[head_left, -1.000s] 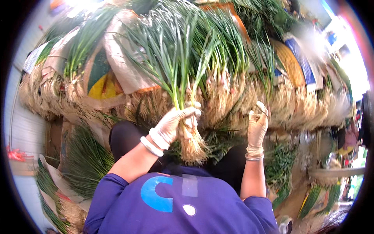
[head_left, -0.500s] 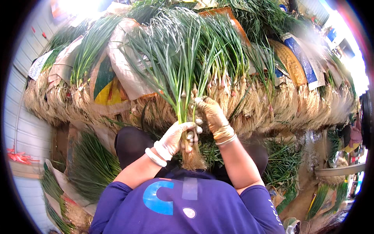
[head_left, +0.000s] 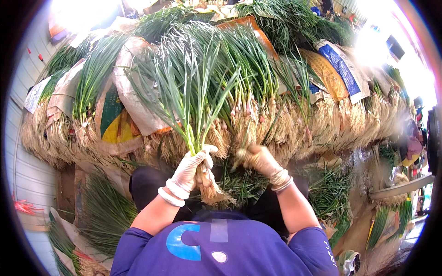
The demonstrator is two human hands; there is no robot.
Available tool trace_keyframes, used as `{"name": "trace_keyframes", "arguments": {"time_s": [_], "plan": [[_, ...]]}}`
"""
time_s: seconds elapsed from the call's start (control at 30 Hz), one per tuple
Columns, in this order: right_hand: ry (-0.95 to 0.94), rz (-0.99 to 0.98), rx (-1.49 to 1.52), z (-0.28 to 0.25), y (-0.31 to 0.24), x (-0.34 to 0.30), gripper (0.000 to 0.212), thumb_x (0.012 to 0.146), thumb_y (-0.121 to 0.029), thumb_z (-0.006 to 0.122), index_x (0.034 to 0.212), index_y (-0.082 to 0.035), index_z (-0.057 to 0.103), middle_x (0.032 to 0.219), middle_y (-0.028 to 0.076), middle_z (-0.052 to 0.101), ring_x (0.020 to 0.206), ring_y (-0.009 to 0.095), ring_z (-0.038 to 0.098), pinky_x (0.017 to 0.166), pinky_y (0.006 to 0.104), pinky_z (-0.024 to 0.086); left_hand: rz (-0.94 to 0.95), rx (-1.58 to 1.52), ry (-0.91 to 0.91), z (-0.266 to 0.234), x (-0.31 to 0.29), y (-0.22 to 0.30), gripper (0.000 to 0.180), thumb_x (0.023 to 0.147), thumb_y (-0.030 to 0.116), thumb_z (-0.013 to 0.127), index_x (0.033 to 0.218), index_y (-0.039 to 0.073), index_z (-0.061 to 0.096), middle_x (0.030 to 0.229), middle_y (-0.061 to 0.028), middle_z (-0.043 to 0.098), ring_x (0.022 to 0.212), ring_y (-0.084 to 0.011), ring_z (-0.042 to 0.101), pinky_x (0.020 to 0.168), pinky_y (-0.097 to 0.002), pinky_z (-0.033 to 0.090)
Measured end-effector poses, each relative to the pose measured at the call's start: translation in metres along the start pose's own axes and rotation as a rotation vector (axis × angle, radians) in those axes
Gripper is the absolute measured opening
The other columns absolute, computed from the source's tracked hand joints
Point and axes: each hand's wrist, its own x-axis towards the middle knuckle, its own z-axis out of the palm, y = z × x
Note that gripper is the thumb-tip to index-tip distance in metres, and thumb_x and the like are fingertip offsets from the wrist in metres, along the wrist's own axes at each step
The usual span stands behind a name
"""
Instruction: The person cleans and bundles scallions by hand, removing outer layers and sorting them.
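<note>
My gloved left hand [head_left: 192, 170] is closed around a bunch of green garlic [head_left: 198, 110], just above the bulbs. The long leaves fan upward over the heap behind, while pale bulbs and a tuft of tan roots [head_left: 212, 191] hang below the fist. To the right of that bunch, apart from it, is my gloved right hand [head_left: 258, 158]. Motion smears its fingers, and I cannot make out whether the brownish blur at their tips is something held. More garlic plants [head_left: 248, 108] with pinkish bulbs lie just beyond both hands.
A long bank of rooted green plants crosses ahead, partly covered by woven sacks [head_left: 329, 73]. Loose green leaves [head_left: 329, 193] lie on the lower right, beside a curved metal bar [head_left: 403, 187]. At the lower left are more leaves [head_left: 108, 211] and a white corrugated wall [head_left: 34, 170].
My right hand has come away from the bunch, to the right and down. My left hand has shifted left and slightly lower, still gripping the bunch. The whole view has shifted slightly.
</note>
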Motion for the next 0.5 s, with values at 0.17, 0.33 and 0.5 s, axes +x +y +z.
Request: {"name": "trace_keyframes", "arguments": {"time_s": [0.17,0.33,0.5], "plan": [[0.627,-0.57,-0.395,-0.017,-0.041,0.028,0.021,0.081,-0.024,0.066,0.085,-0.005,0.06,0.078,0.013,0.061,0.074,0.028,0.059,0.07,0.0367,0.047,0.198,0.134,-0.053,0.017,-0.017,0.04,0.034,0.089,0.019,0.059,0.114,-0.003,0.053,0.07,-0.0014,0.054,0.06,-0.0089,0.054,0.053,-0.0215,0.047],[0.819,-0.522,-0.741,-0.031,-0.035,0.084,0.02,0.072,-0.02,0.071,0.077,-0.006,0.058,0.08,0.012,0.06,0.074,0.025,0.059,0.068,0.0348,0.048,0.247,0.132,0.046,0.037,-0.018,0.073,0.032,0.084,0.013,0.065,0.112,0.0,0.056,0.08,-0.0042,0.061,0.062,-0.0082,0.055,0.056,-0.0194,0.045],[0.535,-0.557,-0.097,0.0,-0.043,0.03,0.016,0.083,-0.015,0.064,0.085,-0.001,0.055,0.072,0.012,0.062,0.062,0.02,0.062,0.062,0.0317,0.05,0.082,0.191,0.03,0.022,0.003,0.056,0.039,0.081,0.008,0.065,0.118,0.001,0.054,0.102,-0.009,0.065,0.06,-0.0046,0.054,0.051,-0.0188,0.048]]}}
